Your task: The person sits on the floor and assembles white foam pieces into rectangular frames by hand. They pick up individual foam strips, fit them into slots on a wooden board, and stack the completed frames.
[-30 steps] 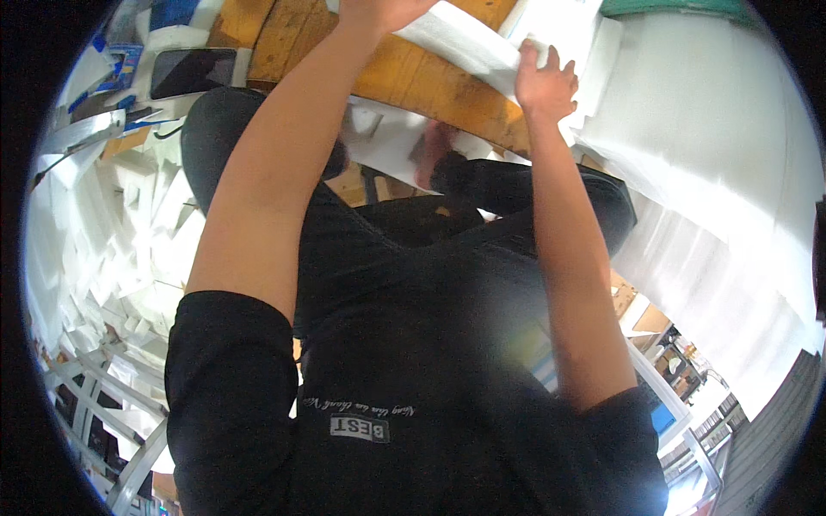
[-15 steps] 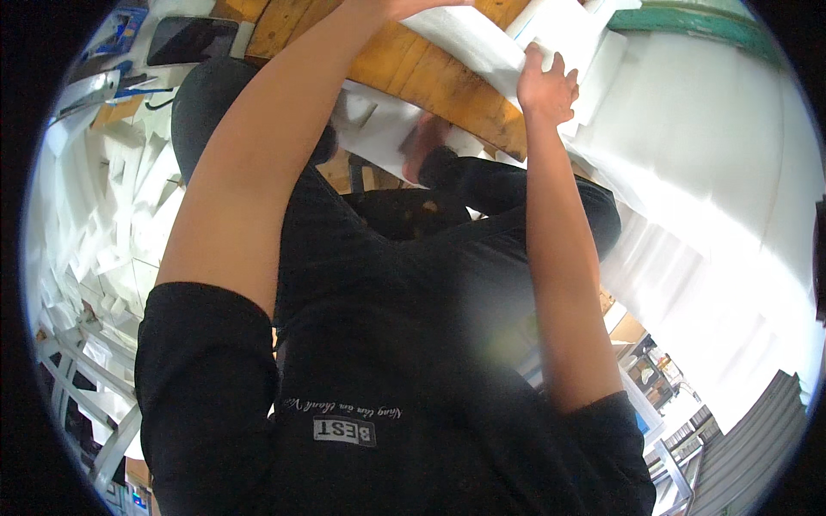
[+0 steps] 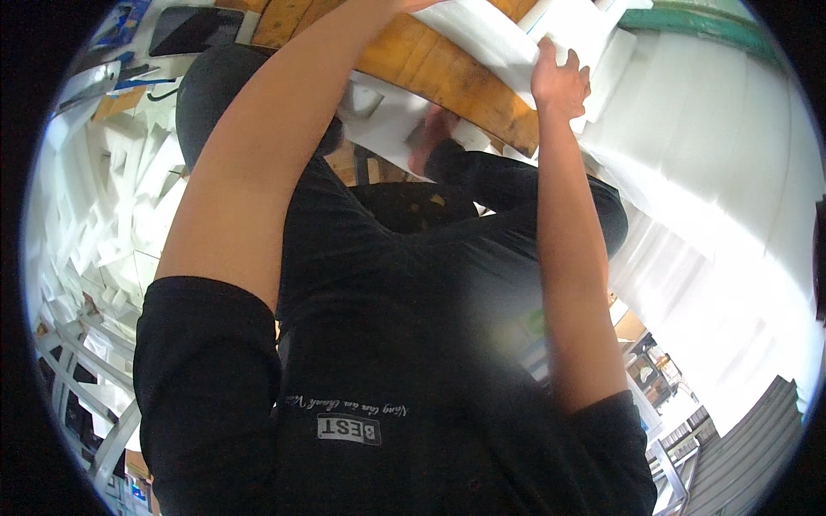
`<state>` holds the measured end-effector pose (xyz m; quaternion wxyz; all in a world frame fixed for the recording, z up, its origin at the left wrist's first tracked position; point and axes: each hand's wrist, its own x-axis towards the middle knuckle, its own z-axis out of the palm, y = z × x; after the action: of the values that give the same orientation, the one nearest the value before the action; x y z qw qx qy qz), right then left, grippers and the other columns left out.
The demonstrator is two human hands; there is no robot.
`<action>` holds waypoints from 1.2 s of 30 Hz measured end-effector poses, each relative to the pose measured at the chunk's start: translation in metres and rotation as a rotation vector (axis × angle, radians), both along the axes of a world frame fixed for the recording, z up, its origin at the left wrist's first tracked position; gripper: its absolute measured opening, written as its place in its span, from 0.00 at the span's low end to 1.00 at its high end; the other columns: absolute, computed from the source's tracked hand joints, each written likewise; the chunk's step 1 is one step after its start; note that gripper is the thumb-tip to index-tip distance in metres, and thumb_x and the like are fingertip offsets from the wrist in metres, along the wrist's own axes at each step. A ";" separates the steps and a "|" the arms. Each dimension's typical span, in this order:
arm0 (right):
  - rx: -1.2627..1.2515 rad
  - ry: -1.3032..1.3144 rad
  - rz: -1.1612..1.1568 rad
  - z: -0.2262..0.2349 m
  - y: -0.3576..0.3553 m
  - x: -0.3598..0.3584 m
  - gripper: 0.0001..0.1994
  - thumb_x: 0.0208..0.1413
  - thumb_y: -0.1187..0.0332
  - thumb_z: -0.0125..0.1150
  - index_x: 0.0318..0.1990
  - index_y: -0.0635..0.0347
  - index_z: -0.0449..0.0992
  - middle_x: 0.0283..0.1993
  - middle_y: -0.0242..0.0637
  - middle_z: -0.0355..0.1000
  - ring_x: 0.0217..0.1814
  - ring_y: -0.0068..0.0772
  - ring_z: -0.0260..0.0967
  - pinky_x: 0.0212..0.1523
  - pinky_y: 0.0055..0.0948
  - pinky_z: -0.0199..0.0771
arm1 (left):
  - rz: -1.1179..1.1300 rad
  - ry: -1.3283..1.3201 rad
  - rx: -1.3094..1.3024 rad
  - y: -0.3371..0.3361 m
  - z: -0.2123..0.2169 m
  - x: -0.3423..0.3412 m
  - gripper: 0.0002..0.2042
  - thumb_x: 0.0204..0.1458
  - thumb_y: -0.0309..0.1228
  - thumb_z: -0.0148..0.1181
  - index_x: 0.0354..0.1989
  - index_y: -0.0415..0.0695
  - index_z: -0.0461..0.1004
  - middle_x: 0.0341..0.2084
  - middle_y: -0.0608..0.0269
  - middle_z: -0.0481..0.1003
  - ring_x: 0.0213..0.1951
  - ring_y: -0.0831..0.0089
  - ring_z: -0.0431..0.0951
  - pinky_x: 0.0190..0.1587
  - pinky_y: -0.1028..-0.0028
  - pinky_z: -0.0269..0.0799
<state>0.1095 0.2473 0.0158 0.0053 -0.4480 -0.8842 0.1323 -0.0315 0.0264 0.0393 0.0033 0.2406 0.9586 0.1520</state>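
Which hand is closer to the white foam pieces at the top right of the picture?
Right. The right hand touches the white foam pieces; the left hand leaves the picture at the top edge, further left.

Both your arms reach up and away from you toward the top of the view, bare from the short black sleeves on. Your left arm runs from the lower left shoulder diagonally up to the top centre; its wrist meets the upper frame edge and your left hand [image 3: 419,3] is almost wholly cut off, so its grip can't be read. Your right arm rises nearly straight, elbow low. Your right hand [image 3: 561,82] is seen from the back, fingers [image 3: 575,58] curled forward, thumb side left, closed lightly.
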 end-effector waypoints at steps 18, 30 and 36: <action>0.025 0.029 0.013 -0.007 0.001 0.006 0.47 0.55 0.32 0.50 0.75 0.54 0.61 0.79 0.51 0.53 0.81 0.55 0.48 0.72 0.65 0.52 | 0.002 0.060 -0.043 0.000 -0.015 -0.003 0.49 0.47 0.78 0.49 0.75 0.63 0.61 0.79 0.60 0.50 0.79 0.49 0.41 0.65 0.14 0.29; -0.263 0.129 0.136 -0.006 0.030 0.001 0.46 0.58 0.29 0.47 0.72 0.57 0.67 0.72 0.57 0.64 0.75 0.53 0.61 0.73 0.53 0.55 | 0.027 0.132 0.067 -0.004 -0.027 -0.003 0.50 0.45 0.79 0.49 0.76 0.66 0.59 0.79 0.62 0.50 0.79 0.49 0.43 0.66 0.16 0.30; 0.025 -0.116 1.067 0.040 0.054 0.022 0.36 0.60 0.45 0.67 0.65 0.67 0.71 0.58 0.59 0.75 0.59 0.57 0.77 0.59 0.46 0.76 | 0.033 0.097 0.025 -0.009 -0.022 -0.004 0.49 0.46 0.79 0.50 0.76 0.66 0.59 0.79 0.62 0.51 0.79 0.50 0.43 0.67 0.18 0.32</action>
<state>0.1317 0.3012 0.0555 -0.1063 0.0571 -0.9894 0.0811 -0.0353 0.0174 0.0170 -0.0486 0.2320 0.9595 0.1521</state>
